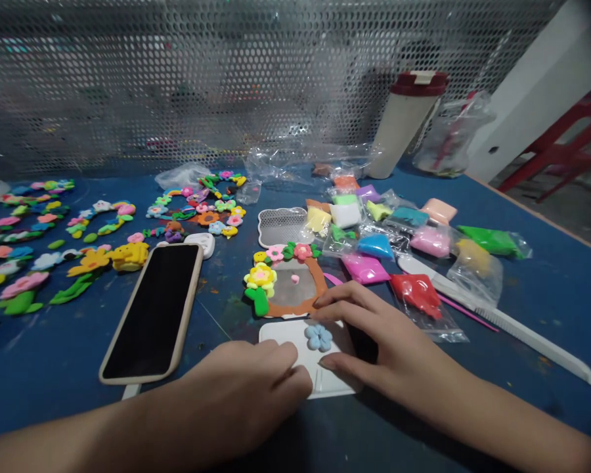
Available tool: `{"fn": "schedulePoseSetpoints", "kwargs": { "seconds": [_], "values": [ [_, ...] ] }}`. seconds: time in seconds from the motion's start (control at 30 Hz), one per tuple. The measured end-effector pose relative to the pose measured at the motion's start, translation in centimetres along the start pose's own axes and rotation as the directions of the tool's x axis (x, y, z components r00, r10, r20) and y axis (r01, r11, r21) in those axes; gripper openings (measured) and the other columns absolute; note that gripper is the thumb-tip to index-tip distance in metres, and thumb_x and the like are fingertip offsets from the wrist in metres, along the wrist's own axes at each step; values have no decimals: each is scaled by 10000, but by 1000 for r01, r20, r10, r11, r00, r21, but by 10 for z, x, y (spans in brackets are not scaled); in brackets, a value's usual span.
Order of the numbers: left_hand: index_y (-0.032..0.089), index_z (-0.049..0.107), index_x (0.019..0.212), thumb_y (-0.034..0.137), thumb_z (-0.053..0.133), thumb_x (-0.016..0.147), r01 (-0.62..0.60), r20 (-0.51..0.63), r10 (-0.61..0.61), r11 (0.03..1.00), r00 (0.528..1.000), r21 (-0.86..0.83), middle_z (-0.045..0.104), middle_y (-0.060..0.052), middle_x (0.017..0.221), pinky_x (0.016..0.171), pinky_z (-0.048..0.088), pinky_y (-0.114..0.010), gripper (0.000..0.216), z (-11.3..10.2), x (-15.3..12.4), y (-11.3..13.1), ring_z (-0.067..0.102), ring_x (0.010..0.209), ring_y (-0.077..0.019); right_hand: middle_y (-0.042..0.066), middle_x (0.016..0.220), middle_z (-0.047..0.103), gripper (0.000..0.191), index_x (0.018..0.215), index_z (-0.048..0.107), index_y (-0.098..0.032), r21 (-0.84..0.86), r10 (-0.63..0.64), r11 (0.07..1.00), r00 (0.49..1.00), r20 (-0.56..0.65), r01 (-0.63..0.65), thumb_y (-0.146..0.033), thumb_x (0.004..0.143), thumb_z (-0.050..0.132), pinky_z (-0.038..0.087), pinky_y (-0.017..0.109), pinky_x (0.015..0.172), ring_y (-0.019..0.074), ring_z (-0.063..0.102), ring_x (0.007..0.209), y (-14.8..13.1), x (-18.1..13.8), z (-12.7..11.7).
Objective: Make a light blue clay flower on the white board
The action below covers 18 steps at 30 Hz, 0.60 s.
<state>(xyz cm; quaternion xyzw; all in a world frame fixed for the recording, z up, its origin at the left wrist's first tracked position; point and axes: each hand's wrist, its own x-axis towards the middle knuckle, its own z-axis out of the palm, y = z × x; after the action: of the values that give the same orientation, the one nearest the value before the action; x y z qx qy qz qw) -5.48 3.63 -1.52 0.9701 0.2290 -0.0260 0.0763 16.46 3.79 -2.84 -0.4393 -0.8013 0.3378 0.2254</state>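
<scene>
A light blue clay flower (318, 337) lies on a white square board (285, 334) in front of me. My left hand (256, 387) is closed over the board's left side, its fingertips curled under; anything in them is hidden. My right hand (389, 332) reaches in from the right with fingers apart. Its thumb touches the board just below the flower, and its other fingertips are near the mirror's edge. Behind the board is a mirror (303, 295) with a brown clay rim, decorated with yellow and pink flowers and green leaves. A small pink dot shows on its glass.
A phone (155, 309) lies left, beside many colourful clay pieces (91, 261). Bagged clay packets (374, 246), a white comb (532, 335) and a pink stick (473, 314) lie right. A tumbler (406, 125) stands at the back before a perforated metal panel (177, 85).
</scene>
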Motion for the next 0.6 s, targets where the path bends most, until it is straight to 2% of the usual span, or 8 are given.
{"fn": "schedulePoseSetpoints", "kwargs": {
  "seconds": [0.13,0.33,0.47,0.6],
  "values": [
    [183,543,836,91,483,885,-102,81,103,995,991,-16,593,28,710,434,247,-267,120,-7,0,3,432,522,-111,69,1158,519,230,1020,606,-196,0,28,1000,1000,-11,-28,-173,795,650,435,362,945,191,509,1095,1,1,1],
    [180,548,826,116,517,874,-86,132,85,996,988,1,603,35,730,463,287,-269,85,-11,2,6,489,551,-110,56,1107,541,180,963,609,-188,20,-6,1000,1000,-31,7,-137,794,642,435,337,926,175,516,1060,-3,0,2],
    [170,587,891,133,584,834,-183,69,179,982,981,55,630,11,784,509,326,-289,68,-8,0,10,498,605,-138,48,1114,539,205,992,606,-199,39,-31,999,999,-17,32,-138,800,639,436,326,921,165,520,1047,-5,-2,2],
    [184,568,834,146,552,865,-141,-11,141,990,990,2,626,18,768,520,347,-277,51,-6,-1,13,502,609,-127,49,1164,518,231,1037,602,-220,39,-36,999,999,30,35,-155,817,624,421,341,948,174,493,1097,-3,-1,1]
  ]
}}
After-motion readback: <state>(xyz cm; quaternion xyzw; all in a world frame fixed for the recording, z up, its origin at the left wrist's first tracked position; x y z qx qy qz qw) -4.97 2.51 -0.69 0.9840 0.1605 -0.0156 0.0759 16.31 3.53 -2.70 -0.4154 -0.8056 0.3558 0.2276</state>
